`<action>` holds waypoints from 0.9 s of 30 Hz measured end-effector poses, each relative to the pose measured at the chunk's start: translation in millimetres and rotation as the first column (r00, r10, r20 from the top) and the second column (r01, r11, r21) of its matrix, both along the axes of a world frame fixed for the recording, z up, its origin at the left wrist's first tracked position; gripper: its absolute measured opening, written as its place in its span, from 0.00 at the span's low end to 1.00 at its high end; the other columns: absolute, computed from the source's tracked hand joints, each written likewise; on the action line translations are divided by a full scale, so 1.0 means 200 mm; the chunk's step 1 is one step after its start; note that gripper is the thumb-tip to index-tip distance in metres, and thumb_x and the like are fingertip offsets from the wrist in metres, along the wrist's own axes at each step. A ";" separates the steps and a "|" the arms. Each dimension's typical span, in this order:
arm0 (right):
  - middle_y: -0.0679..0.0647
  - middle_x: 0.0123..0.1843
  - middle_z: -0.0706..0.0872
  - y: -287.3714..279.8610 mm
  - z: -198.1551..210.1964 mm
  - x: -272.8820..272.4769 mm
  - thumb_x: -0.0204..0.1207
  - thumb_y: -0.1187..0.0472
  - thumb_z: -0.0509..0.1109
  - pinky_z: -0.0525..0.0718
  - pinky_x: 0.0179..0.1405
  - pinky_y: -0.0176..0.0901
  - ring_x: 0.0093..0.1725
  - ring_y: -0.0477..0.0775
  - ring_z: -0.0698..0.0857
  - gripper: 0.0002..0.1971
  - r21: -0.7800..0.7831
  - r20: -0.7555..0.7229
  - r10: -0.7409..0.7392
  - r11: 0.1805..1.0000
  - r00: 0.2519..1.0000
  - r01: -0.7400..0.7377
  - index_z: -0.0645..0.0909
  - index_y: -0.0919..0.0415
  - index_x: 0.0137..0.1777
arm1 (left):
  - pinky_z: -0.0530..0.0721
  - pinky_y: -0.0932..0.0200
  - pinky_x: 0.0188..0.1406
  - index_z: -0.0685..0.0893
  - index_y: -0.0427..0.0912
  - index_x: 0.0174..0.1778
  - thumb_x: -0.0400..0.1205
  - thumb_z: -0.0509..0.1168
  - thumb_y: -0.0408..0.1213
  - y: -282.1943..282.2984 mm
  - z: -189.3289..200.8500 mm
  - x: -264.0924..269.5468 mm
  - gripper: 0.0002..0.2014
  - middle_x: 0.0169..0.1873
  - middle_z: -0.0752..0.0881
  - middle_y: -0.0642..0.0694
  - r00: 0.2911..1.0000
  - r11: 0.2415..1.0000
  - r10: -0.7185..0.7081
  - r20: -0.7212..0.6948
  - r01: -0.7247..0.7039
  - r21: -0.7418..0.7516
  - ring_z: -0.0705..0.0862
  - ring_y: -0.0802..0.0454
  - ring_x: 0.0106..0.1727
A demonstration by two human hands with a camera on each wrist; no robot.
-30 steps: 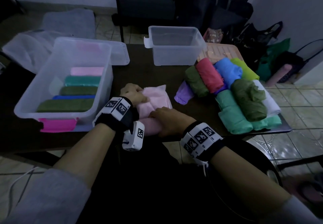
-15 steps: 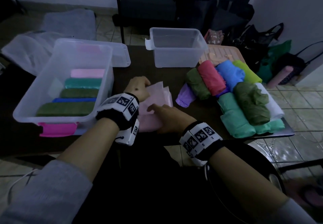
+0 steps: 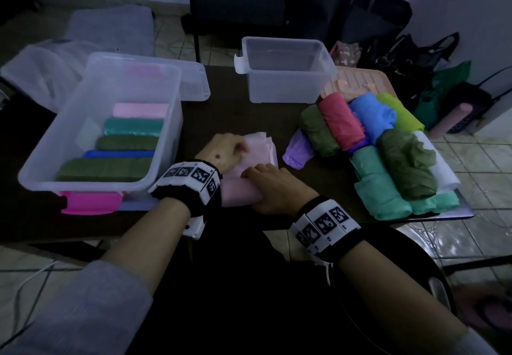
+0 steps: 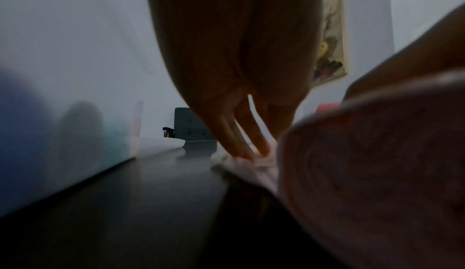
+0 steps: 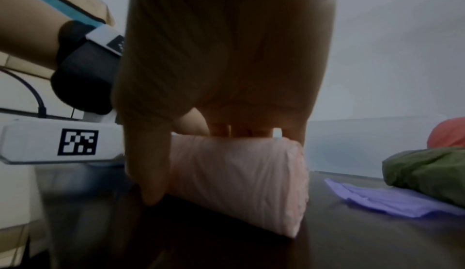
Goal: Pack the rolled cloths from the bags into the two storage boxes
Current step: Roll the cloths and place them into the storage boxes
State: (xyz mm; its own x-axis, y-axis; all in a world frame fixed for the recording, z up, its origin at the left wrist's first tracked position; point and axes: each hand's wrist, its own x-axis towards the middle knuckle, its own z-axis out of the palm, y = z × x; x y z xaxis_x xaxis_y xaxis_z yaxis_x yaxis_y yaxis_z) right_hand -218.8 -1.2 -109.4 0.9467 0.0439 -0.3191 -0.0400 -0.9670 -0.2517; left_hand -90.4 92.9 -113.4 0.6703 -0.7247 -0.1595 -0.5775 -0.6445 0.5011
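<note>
A pale pink cloth (image 3: 259, 148) lies half rolled on the dark table (image 3: 230, 116) in front of me. My right hand (image 3: 273, 188) wraps the rolled part (image 5: 239, 173), thumb at the near side and fingers over the top. My left hand (image 3: 221, 152) reaches past the roll, and its straight fingertips (image 4: 241, 150) press the flat, slightly bunched end of the cloth. At the left stands a clear storage box (image 3: 171, 122) with several rolled cloths (image 3: 127, 144) lying side by side in it. A second clear box (image 3: 282, 41) stands empty at the back.
A pile of rolled cloths (image 3: 388, 147) in green, red, blue and white fills the table's right end, with a purple cloth (image 3: 297, 149) beside it. A clear lid (image 3: 194, 77) lies under the left box. Dark bags (image 3: 415, 58) and a chair (image 3: 238, 3) stand beyond.
My left hand left the roll and moved forward onto the flat part of the pink cloth. The right hand stays on the roll.
</note>
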 end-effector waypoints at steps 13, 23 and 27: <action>0.53 0.61 0.78 -0.02 -0.01 -0.02 0.68 0.59 0.77 0.71 0.51 0.41 0.56 0.51 0.75 0.31 0.278 -0.044 -0.067 0.957 0.997 0.077 0.68 0.57 0.70 | 0.63 0.64 0.73 0.75 0.45 0.73 0.84 0.57 0.30 0.03 -0.09 0.01 0.20 0.76 0.71 0.49 0.986 0.985 -0.145 -0.077 0.151 0.077 0.69 0.54 0.77; 0.53 0.62 0.79 -0.06 0.01 0.05 0.66 0.54 0.80 0.71 0.52 0.34 0.59 0.50 0.78 0.29 0.284 -0.082 -0.111 0.950 0.990 0.130 0.77 0.58 0.67 | 0.68 0.67 0.63 0.80 0.48 0.66 0.81 0.64 0.36 0.10 0.00 -0.15 0.16 0.69 0.74 0.48 0.995 0.970 0.094 -0.021 -0.096 -0.223 0.75 0.56 0.66; 0.56 0.65 0.81 -0.11 0.02 0.10 0.75 0.49 0.71 0.75 0.66 0.50 0.63 0.56 0.79 0.25 0.167 -0.200 -0.085 0.979 0.976 0.120 0.76 0.53 0.71 | 0.75 0.66 0.54 0.84 0.46 0.57 0.81 0.65 0.41 0.22 0.01 -0.26 0.11 0.55 0.82 0.51 0.974 0.941 0.157 -0.163 -0.198 -0.273 0.80 0.58 0.53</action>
